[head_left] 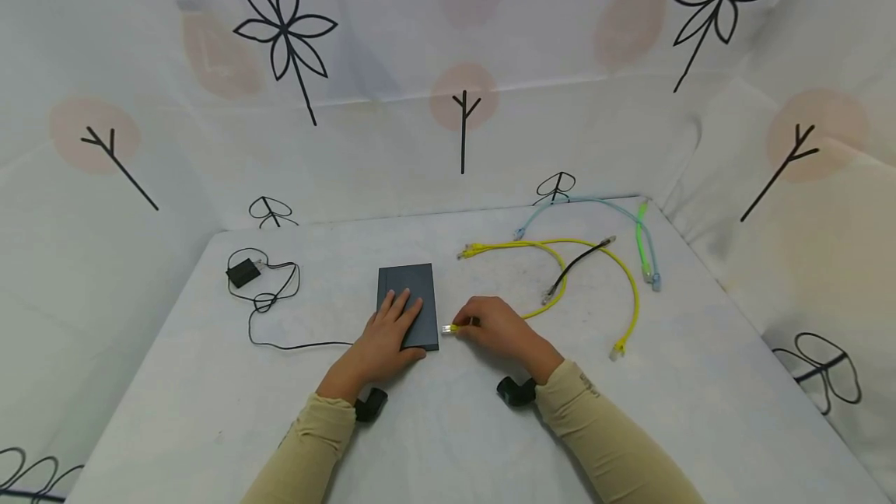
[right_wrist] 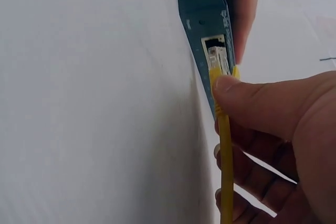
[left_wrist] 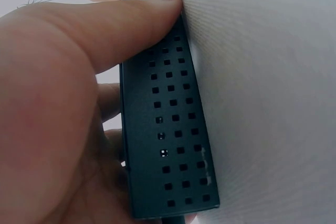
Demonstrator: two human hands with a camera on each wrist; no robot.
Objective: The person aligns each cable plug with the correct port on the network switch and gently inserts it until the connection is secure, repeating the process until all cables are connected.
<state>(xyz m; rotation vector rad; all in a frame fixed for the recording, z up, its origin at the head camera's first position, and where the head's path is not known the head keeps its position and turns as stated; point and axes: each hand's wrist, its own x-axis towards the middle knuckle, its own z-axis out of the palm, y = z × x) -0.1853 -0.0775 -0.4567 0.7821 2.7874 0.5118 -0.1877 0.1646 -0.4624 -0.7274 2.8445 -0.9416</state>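
no legible wording, tiny pale print (right_wrist: 224, 17) beside the port (right_wrist: 214, 43) of the dark network box (right_wrist: 199, 9), dark lettering (head_left: 589, 384) on the right sleeve (head_left: 616, 442), both too small to read

The box (left_wrist: 137, 129) looks smooth and matt; painted metal or plastic, it is hard to tell, with pale scuffs near one edge of its perforated side. Its socket (right_wrist: 205, 45) has a pale rim with a metallic look. The plug (right_wrist: 217, 57) is clear, shiny plastic, while the yellow cable (right_wrist: 226, 171) has a smooth plastic skin. The adapter (head_left: 243, 273) looks like dull black plastic. White matt cloth, finely ribbed close up, covers the table (head_left: 210, 411); the wall (head_left: 392, 138) is creased cloth, the sleeves (head_left: 301, 449) matt fabric, wrinkled at the cuffs
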